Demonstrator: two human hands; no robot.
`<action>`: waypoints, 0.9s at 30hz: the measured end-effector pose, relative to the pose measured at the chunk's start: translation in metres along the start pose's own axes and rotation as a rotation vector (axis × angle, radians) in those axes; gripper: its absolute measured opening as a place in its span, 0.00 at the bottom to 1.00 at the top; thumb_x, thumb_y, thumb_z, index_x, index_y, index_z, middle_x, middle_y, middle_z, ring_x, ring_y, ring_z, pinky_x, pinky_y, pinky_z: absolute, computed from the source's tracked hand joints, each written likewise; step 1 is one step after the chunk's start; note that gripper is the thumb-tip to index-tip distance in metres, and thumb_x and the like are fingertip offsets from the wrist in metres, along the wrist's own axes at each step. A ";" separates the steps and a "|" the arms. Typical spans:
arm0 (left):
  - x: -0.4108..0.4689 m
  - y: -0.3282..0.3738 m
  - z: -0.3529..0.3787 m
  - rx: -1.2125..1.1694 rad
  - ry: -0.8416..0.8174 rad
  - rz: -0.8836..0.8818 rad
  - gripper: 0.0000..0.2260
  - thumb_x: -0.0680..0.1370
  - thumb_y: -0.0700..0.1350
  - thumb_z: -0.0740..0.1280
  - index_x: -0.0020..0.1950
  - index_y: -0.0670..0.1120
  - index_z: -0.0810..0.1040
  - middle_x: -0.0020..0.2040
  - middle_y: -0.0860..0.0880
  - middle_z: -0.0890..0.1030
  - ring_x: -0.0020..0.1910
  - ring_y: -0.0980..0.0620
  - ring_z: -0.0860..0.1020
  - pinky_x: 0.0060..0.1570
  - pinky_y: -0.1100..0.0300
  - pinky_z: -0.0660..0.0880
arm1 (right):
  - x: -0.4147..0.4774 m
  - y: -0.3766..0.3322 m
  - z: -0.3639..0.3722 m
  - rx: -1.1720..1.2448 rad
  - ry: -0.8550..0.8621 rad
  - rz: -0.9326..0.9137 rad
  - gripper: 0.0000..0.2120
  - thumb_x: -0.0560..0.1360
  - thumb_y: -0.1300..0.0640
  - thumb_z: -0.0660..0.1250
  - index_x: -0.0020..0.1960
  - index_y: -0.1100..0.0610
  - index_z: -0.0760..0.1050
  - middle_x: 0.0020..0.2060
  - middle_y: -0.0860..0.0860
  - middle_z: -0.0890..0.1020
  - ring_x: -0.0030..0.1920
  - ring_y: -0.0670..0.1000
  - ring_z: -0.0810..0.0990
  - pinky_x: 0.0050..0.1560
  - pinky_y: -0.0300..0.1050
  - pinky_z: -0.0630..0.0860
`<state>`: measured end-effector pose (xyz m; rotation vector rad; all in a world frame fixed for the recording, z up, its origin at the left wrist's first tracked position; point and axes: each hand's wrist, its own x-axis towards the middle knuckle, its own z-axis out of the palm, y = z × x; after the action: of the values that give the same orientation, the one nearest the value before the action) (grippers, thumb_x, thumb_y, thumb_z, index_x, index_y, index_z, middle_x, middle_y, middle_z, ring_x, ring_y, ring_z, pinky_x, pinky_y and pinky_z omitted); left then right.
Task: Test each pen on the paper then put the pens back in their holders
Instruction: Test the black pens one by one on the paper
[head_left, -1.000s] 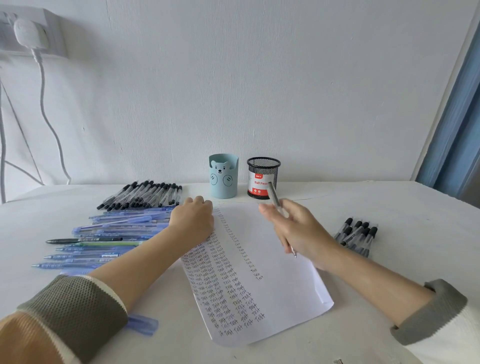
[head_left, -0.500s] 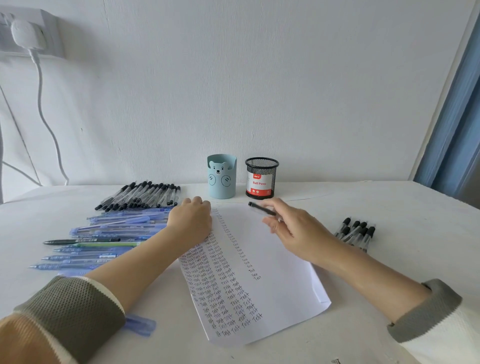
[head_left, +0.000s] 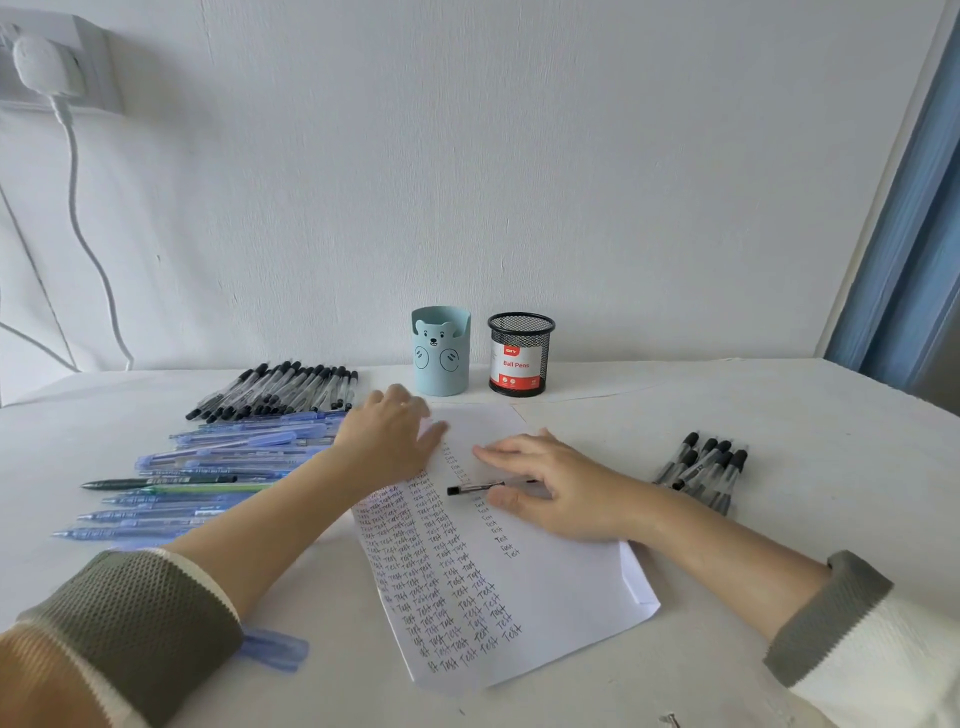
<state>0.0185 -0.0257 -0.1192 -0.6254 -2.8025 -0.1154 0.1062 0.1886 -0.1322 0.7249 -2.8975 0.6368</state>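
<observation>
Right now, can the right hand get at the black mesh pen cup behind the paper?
Probably yes. The right hand lies open over a clear black-capped pen on the white paper, and nothing stands between it and the black mesh pen cup just beyond.

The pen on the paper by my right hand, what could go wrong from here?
1. The pen lies loose on the paper under your right hand, so it might roll away.
2. Only your left hand pins the sheet, near its top corner, so it could slide.
3. The left pile of black pens and the right pile of black pens look alike, so the pen could land in the wrong one.
</observation>
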 end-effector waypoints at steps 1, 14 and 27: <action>-0.002 0.004 -0.005 -0.109 -0.032 0.077 0.31 0.75 0.72 0.47 0.68 0.56 0.72 0.72 0.51 0.65 0.70 0.48 0.63 0.68 0.47 0.62 | 0.000 0.001 -0.007 -0.015 0.025 0.014 0.22 0.81 0.49 0.61 0.75 0.47 0.66 0.72 0.45 0.69 0.74 0.45 0.62 0.77 0.47 0.43; 0.000 0.022 0.002 -0.494 0.130 0.462 0.06 0.74 0.51 0.73 0.50 0.55 0.85 0.57 0.59 0.78 0.57 0.57 0.70 0.61 0.53 0.69 | -0.045 0.027 -0.087 -0.301 -0.208 0.686 0.29 0.73 0.69 0.51 0.60 0.39 0.69 0.62 0.47 0.65 0.58 0.52 0.71 0.48 0.42 0.73; 0.039 -0.112 -0.024 -0.166 0.280 -0.407 0.08 0.77 0.41 0.68 0.38 0.44 0.82 0.44 0.43 0.81 0.37 0.44 0.78 0.34 0.50 0.77 | -0.040 0.019 -0.081 -0.360 -0.110 0.584 0.16 0.77 0.65 0.62 0.60 0.51 0.78 0.61 0.50 0.77 0.56 0.51 0.78 0.55 0.42 0.75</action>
<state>-0.0580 -0.1145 -0.0880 -0.0533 -2.6191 -0.4781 0.1318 0.2547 -0.0730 -0.1434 -3.1923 0.0911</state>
